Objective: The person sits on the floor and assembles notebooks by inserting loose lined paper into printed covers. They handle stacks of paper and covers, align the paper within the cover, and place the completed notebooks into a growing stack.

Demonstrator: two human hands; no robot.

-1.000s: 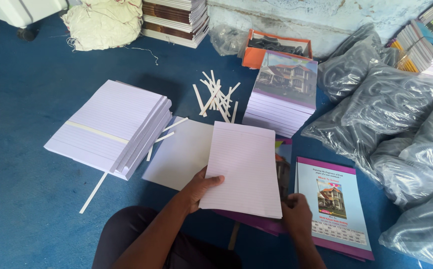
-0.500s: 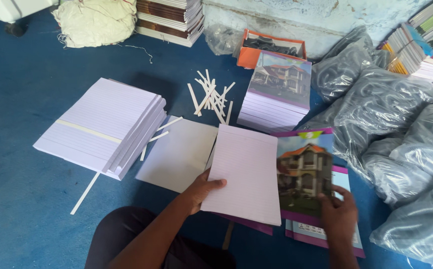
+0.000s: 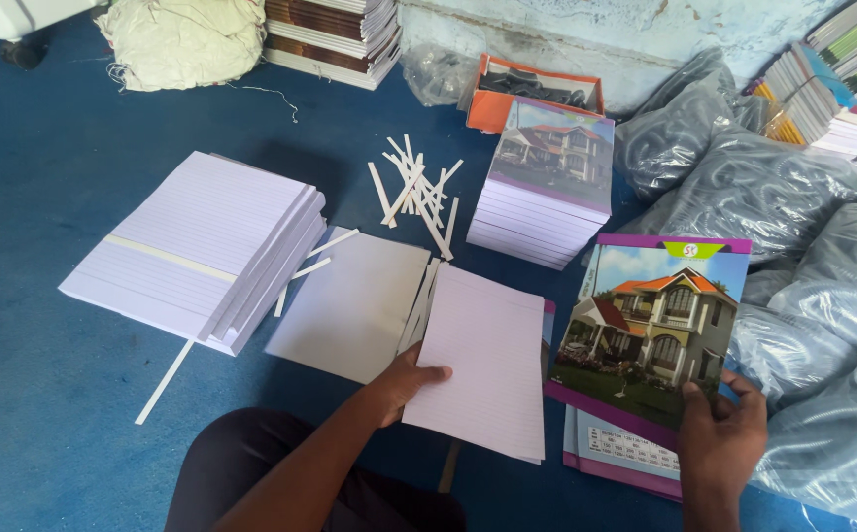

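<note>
On the blue floor [image 3: 44, 227], far to the left of the lined sheet bundle the person is working on, sits a tall stack of ruled white paper [image 3: 197, 251] with a pale strip across its top and loose white strips sticking out beneath it. Between that stack and the bundle lies a plain grey card sheet [image 3: 354, 305], flat on the floor. Beyond the bundle, further from the person, a scatter of white paper strips [image 3: 416, 192] lies in a loose heap. The left hand [image 3: 407, 382] grips the lower left corner of the lined sheet bundle [image 3: 487, 360], thumb on top and fingers underneath, and the bundle rests tilted just in front of the person's dark-clad knee. Behind the bundle and slightly to its right stands a neat pile of finished notebooks [image 3: 549, 182] with house pictures on their covers, and an orange box [image 3: 532, 94] sits behind that. Right of the bundle, the right hand [image 3: 722, 438] clasps the bottom edge of a purple-bordered cover [image 3: 660, 330] showing a house, held up off the floor with its left edge just beside the bundle. Under it lie more covers [image 3: 620, 455], and grey plastic bags [image 3: 822, 286] are heaped further right.
</note>
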